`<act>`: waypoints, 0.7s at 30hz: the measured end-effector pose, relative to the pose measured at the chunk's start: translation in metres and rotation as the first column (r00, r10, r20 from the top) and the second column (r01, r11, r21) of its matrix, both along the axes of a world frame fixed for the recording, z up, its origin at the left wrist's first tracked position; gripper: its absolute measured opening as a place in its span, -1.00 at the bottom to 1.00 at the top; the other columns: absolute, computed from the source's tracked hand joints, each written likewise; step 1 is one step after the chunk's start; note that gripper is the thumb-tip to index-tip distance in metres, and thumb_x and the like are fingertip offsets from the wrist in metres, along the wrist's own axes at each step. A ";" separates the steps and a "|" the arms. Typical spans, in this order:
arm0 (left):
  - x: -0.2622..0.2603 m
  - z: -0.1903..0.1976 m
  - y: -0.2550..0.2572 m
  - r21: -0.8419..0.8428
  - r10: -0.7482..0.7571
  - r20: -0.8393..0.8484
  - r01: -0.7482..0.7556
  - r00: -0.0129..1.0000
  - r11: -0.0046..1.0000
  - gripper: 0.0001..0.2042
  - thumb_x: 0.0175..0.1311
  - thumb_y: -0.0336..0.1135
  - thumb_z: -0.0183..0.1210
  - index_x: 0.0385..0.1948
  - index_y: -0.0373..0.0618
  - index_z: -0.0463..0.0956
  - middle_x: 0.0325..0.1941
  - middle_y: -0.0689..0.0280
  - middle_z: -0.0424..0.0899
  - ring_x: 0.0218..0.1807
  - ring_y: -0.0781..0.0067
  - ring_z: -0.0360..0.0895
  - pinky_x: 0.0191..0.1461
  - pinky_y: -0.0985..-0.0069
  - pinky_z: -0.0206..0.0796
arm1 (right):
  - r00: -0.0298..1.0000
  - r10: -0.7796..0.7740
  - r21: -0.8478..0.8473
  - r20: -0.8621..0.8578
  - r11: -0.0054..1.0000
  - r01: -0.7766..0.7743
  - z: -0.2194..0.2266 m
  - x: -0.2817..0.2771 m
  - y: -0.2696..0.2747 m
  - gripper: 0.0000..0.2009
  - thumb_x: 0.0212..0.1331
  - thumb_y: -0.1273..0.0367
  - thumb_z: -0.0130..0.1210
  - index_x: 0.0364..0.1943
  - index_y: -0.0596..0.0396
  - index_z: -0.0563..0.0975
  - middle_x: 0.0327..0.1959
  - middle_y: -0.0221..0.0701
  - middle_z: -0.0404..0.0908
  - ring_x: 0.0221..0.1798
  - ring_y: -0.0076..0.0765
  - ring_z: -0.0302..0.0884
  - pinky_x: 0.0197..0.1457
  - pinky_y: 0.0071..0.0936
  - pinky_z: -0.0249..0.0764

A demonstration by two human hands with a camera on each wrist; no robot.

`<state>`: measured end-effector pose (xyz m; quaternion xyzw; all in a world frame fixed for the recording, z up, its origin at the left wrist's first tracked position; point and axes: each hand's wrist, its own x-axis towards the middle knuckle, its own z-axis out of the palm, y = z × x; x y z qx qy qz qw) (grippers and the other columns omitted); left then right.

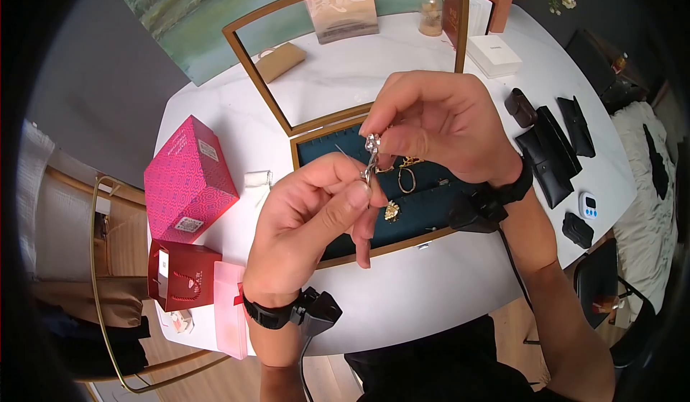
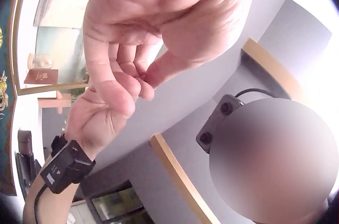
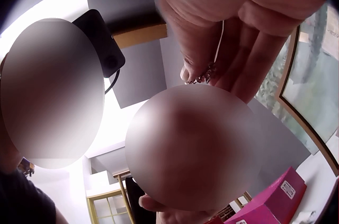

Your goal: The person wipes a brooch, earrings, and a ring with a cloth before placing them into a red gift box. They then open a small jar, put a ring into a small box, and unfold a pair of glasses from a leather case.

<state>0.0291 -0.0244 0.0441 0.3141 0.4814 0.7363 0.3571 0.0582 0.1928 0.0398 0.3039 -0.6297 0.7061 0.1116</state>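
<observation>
A magenta patterned box with slanting sides (image 1: 188, 179) stands at the left of the head view on a white marbled worktop (image 1: 424, 287), above a dark red paper bag with a rope handle (image 1: 167, 287) and a flat pale-pink packet (image 1: 230, 316) at lower left. Right of these, a person's left hand (image 1: 309, 218), a black camera band at its wrist, has its grip closed in a pinch on the lower part of a slender, glittering silver-coloured piece of jewellery (image 1: 371, 144). The piece is held up near the centre of the frame, over an open display case with a wooden frame and dark teal lining (image 1: 424, 218), where gold-coloured ornaments (image 1: 392, 211) lie; its framed clear lid (image 1: 260, 88) stands raised behind. The right hand (image 1: 445, 125), also banded, pinches the upper end between thumb and fingers, its grip closed on the jewellery. A white lidded box (image 1: 494, 55) sits at upper right, with black leather-like pouches (image 1: 548, 157) below it and a small white device with blue buttons (image 1: 588, 206) at the right.
</observation>
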 end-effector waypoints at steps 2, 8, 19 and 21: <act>0.000 0.000 0.000 0.017 0.005 0.004 -0.005 1.000 1.000 -0.80 0.49 -0.31 0.02 -0.25 -0.28 0.51 -0.47 0.34 0.52 -0.48 0.64 0.45 -0.53 0.64 0.38 | 1.000 -0.016 0.000 0.012 1.000 0.016 0.001 0.001 0.000 -0.78 0.23 0.49 0.24 -0.06 0.26 0.59 -0.18 -0.33 0.66 -0.17 -0.53 0.61 -0.15 -0.60 0.59; -0.002 -0.001 -0.001 0.065 0.022 0.006 -0.022 1.000 0.998 -0.79 0.48 -0.29 0.03 -0.25 -0.28 0.51 -0.51 0.32 0.51 -0.50 0.61 0.45 -0.52 0.63 0.36 | 0.995 -0.082 0.096 -0.059 0.992 0.087 0.009 0.008 -0.004 -0.62 0.06 0.69 0.24 0.03 0.40 0.52 -0.11 -0.22 0.57 -0.07 -0.40 0.62 -0.09 -0.50 0.63; -0.003 0.000 -0.003 0.112 0.030 0.093 -0.040 0.995 0.993 -0.76 0.47 -0.26 0.03 -0.28 -0.30 0.49 -0.55 0.30 0.45 -0.57 0.58 0.42 -0.56 0.59 0.37 | 0.990 -0.105 0.036 -0.098 0.993 0.109 0.010 0.011 -0.007 -0.56 0.00 0.74 0.22 0.06 0.46 0.47 -0.04 -0.14 0.56 -0.07 -0.35 0.65 -0.09 -0.50 0.66; -0.003 0.001 -0.003 0.118 0.026 0.093 -0.037 0.995 0.992 -0.76 0.48 -0.27 0.02 -0.29 -0.30 0.49 -0.55 0.31 0.44 -0.57 0.58 0.41 -0.56 0.59 0.37 | 0.991 -0.099 0.040 -0.095 0.994 0.103 0.011 0.012 -0.008 -0.56 0.01 0.74 0.22 0.06 0.46 0.47 -0.04 -0.14 0.56 -0.07 -0.35 0.65 -0.10 -0.50 0.66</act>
